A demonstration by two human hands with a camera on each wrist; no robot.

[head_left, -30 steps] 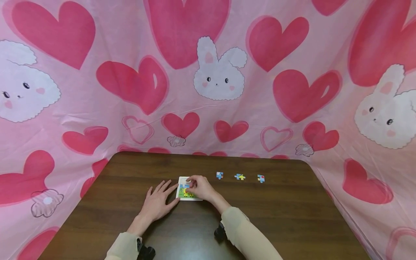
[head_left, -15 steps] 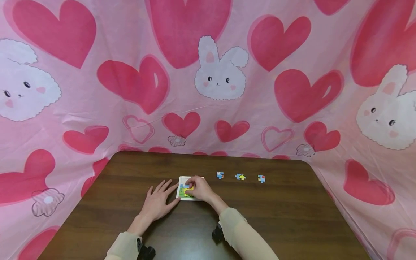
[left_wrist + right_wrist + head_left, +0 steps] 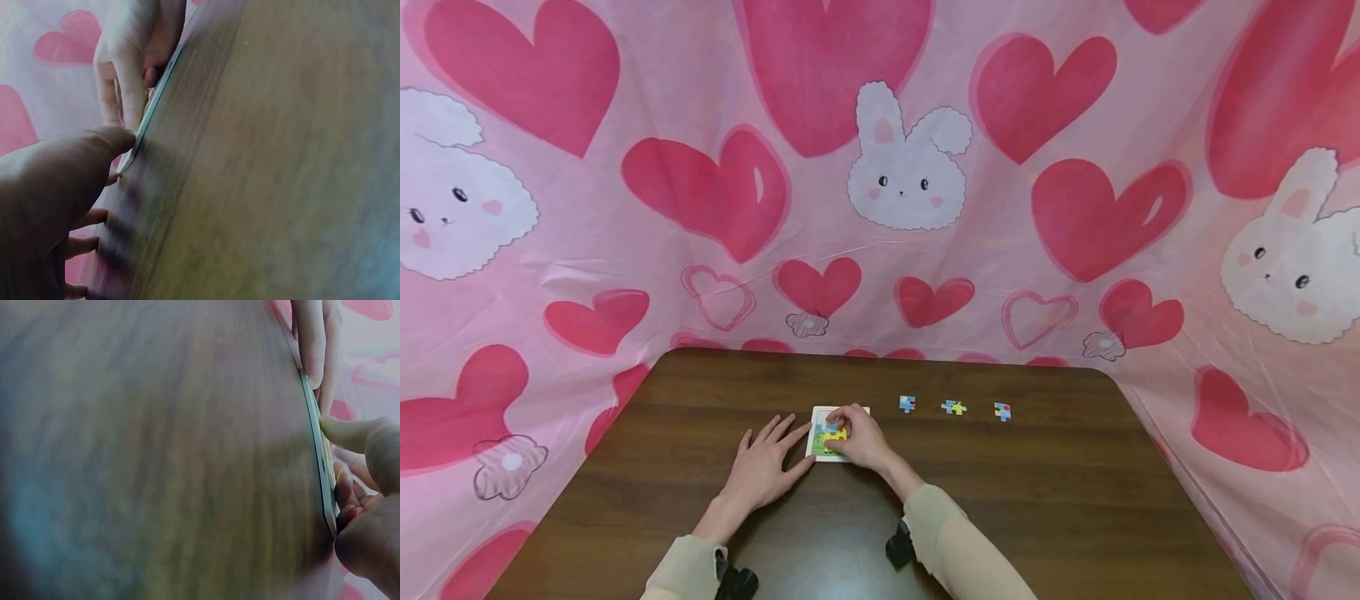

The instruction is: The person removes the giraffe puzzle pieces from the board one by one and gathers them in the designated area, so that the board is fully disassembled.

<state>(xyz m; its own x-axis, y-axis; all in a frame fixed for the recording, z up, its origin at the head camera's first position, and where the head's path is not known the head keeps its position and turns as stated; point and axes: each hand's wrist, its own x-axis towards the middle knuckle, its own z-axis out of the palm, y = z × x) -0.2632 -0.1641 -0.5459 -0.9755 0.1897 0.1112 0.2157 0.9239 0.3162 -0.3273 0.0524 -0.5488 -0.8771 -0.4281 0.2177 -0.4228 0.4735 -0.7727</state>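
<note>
Puzzle board: right half hidden under the right hand.
Piece under the fingers: cannot be made out.
Loose pieces: too small to read.
Wrist views: worktop blurred.

A dark wooden table is sitting beneath a pink cloth backdrop that is hanging around it on three sides, printed with red hearts and white rabbits. Three loose jigsaw pieces are lying in a row near the table's far edge: a blue piece, a yellow-and-blue piece and a red-spotted piece, each sitting apart from the next.
</note>
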